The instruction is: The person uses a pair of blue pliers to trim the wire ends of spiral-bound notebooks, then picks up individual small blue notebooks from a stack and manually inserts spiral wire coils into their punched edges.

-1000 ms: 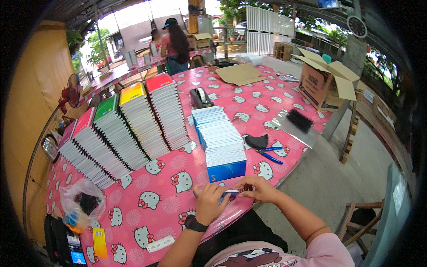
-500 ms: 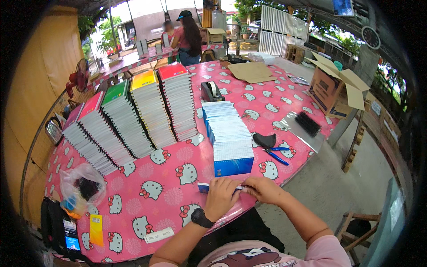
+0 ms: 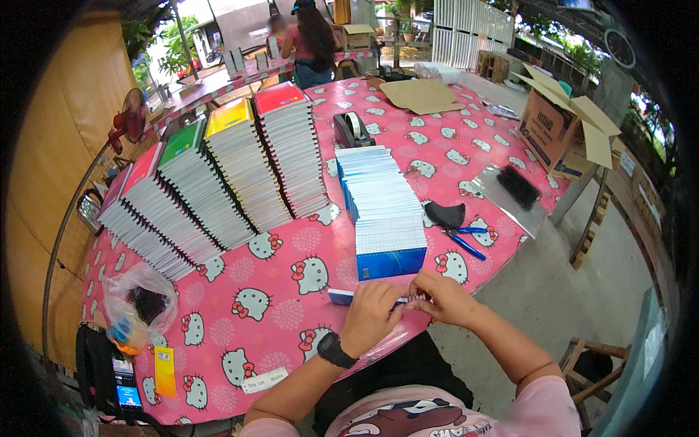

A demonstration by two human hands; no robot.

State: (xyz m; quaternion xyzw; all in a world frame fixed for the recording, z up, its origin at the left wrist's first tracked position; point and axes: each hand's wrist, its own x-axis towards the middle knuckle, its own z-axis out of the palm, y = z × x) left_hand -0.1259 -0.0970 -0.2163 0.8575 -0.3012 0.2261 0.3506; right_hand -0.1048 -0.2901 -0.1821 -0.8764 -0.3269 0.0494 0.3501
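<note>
Near the table's front edge, my left hand (image 3: 373,313) is closed around a thin blue-covered booklet (image 3: 340,296), which stands on its long edge with its left end showing. My right hand (image 3: 440,295) pinches at the booklet's right end. A short bit of what looks like binding coil (image 3: 413,298) shows between the two hands; the fingers hide most of it. Just beyond them lies a long row of similar booklets (image 3: 389,218), packed tightly, with a blue cover facing me. Blue-handled pliers (image 3: 466,244) and a small black curved case (image 3: 445,214) lie right of the row.
Tall stacks of coil-bound notebooks (image 3: 287,156) stand at the left. Behind the row is a tape dispenser (image 3: 352,131). Black coils (image 3: 518,186) lie on a plastic sheet at the right; a plastic bag (image 3: 142,298) sits front left. An open carton (image 3: 550,131) stands far right.
The view has shifted slightly. My right hand has opened a small gap from the left, and the coil-like piece now shows between them. The left hand still holds the booklet.
</note>
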